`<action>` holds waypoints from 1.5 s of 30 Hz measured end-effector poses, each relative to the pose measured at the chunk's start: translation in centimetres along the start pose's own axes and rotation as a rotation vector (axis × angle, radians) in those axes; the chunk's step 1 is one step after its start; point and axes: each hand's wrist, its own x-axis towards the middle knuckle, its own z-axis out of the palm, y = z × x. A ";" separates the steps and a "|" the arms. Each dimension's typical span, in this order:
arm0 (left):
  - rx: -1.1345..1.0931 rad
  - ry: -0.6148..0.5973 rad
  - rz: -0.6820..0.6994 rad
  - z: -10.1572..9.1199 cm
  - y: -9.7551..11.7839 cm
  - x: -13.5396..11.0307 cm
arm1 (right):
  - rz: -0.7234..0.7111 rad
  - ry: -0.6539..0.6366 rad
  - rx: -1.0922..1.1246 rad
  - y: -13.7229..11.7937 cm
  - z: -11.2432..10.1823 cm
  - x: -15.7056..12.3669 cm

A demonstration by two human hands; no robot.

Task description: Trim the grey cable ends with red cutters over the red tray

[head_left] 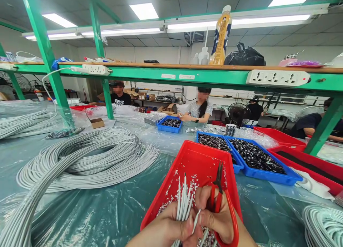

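Observation:
My left hand (pixel 171 223) is closed round a bundle of thin white cables (pixel 183 200), their ends pointing up over a red tray (pixel 198 159). My right hand (pixel 217 216) grips red-handled wire cutters (pixel 218 188), jaws pointing up, and pinches a single white cable (pixel 197 216) between thumb and finger. White insulation scraps (pixel 174 189) litter the tray floor under both hands.
A big coil of grey cable (pixel 88 157) lies to the left on plastic sheeting, another coil (pixel 321 223) at the lower right. Blue trays (pixel 257 156) of dark parts and more red trays (pixel 302 161) stand behind. Across the table sit two people (pixel 199 107). Green shelf posts (pixel 46 57) rise left.

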 end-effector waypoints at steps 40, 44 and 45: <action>0.275 0.256 0.130 0.4 -0.6 0.1 | 0.104 0.221 -0.070 0.1 0.5 -0.5; 0.504 0.454 0.271 1.2 -0.9 0.0 | 0.287 0.100 0.244 0.0 0.3 0.1; 0.521 0.429 0.281 1.5 -0.8 0.0 | 0.347 0.048 0.320 0.3 0.3 0.2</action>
